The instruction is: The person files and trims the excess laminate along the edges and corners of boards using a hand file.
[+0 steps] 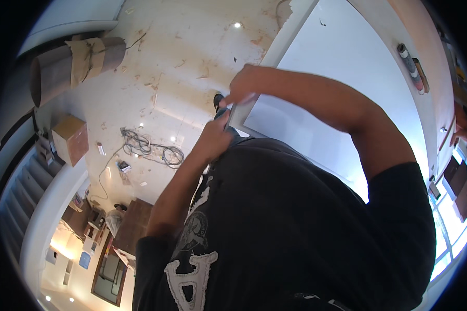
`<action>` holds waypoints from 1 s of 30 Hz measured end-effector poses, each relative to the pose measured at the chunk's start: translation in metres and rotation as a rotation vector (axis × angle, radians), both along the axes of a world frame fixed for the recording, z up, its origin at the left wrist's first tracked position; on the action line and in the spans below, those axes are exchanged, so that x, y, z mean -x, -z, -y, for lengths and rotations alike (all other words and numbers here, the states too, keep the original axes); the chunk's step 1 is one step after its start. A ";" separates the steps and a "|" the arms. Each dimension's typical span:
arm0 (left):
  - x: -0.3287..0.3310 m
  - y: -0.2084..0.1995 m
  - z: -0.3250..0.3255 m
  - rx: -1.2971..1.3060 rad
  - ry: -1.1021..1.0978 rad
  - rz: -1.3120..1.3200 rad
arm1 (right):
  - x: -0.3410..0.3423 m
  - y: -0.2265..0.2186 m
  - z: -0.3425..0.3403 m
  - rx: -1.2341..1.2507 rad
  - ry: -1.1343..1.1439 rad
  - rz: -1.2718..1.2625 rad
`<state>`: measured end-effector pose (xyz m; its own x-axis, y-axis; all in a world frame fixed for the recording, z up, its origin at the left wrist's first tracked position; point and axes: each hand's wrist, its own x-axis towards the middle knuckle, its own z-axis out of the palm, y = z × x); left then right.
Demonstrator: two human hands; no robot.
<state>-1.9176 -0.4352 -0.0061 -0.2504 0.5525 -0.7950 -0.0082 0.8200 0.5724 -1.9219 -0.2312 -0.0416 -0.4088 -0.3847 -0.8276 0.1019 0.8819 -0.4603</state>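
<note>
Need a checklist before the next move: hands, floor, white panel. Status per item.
1. Both hands in view: ok, left hand and right hand close together in front of the body.
2. Grip secure: cannot tell, right fingers blurred, nothing held shows clearly.
3. Floor tidy: not ok, tangled cable and scattered scraps.
4. Visible shoe off the cable: ok, they're apart.
5. Slim tube off the white panel: ok, beyond its right edge.

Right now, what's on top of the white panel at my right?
On the white panel: a small dark curved mark or scrap, can't tell which. The right forearm and dark shirt cover part of it; anything beneath them is hidden.
</note>
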 end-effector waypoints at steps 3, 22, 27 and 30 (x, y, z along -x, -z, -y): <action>0.015 -0.001 -0.051 0.121 -0.094 0.190 | 0.010 0.028 -0.038 -0.040 0.051 -0.019; 0.036 0.003 -0.070 0.138 -0.154 0.154 | -0.006 0.009 -0.048 -0.251 0.101 -0.414; 0.079 -0.009 0.030 0.271 -0.267 -0.032 | -0.042 -0.018 0.013 -0.127 -0.029 -0.376; 0.100 0.007 0.112 0.384 -0.277 -0.115 | -0.059 -0.018 0.033 -0.206 -0.018 -0.479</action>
